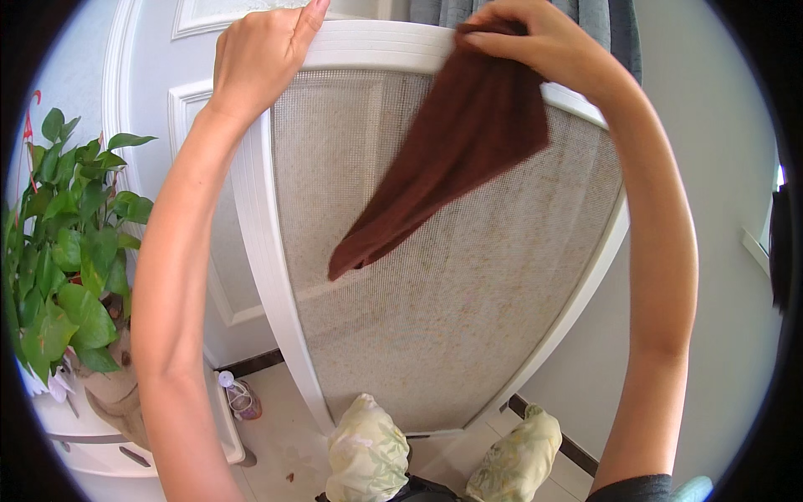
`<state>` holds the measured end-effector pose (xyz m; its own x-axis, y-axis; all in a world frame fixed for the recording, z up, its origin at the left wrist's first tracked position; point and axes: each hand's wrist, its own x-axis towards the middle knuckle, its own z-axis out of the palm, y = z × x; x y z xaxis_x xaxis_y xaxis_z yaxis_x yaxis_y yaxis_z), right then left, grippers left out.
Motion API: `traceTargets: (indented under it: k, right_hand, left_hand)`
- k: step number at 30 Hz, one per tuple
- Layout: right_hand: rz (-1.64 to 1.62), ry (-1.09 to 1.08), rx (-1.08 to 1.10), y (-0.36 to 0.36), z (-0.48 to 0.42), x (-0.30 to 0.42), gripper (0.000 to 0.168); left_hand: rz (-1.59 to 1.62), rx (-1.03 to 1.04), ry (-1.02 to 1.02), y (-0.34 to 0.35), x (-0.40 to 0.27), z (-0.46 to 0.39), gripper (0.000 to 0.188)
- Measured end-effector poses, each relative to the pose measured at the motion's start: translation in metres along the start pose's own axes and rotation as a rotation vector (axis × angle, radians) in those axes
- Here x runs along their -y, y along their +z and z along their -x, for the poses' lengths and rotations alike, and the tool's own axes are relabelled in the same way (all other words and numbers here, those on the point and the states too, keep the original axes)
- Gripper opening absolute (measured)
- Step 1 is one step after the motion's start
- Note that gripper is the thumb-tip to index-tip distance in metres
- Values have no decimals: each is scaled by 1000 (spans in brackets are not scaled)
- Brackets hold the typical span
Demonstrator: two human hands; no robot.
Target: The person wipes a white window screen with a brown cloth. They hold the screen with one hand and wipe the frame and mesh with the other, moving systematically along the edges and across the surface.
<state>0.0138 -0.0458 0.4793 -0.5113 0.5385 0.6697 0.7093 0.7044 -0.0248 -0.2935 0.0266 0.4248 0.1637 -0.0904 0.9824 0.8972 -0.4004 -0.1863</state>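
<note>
Before me stands a window screen, its dusty mesh [439,314] set in a white frame [382,47]. My left hand [266,53] grips the frame's top left corner, thumb pointing up. At the top edge, right of the middle, my right hand [533,37] pinches a dark brown cloth [464,132] between thumb and fingers. The cloth hangs in front of the mesh, its loose tip swung to the lower left. The frame's bottom edge rests near the floor, close to my knees in pale leaf-print fabric [367,445].
A leafy potted plant [81,238] stands at the left on a white cabinet [106,461]. Beside the cabinet, a bottle with a white cap [241,395] is on the tiled floor [282,452]. Behind the screen are a white panelled door [147,125] and a grey curtain [583,25].
</note>
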Motion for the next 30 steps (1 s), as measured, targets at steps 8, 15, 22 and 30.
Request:
traceTargets:
  k: [8,15,22,30]
  right_hand:
    - [116,59,-140,9,-1,15,46]
    - [122,-49,-209,47,-30,47,53]
    - [115,-149,-147,48,-25,40,47]
    - [132,9,-99,26,-8,37,45]
  left_hand:
    - [24,131,-112,-5,-5,-3,75]
    - [176,125,-157,-13,-8,-3,82]
    - [181,146,-135,-16,-6,-1,82]
    - [171,173,-125,-14,-10,0,80]
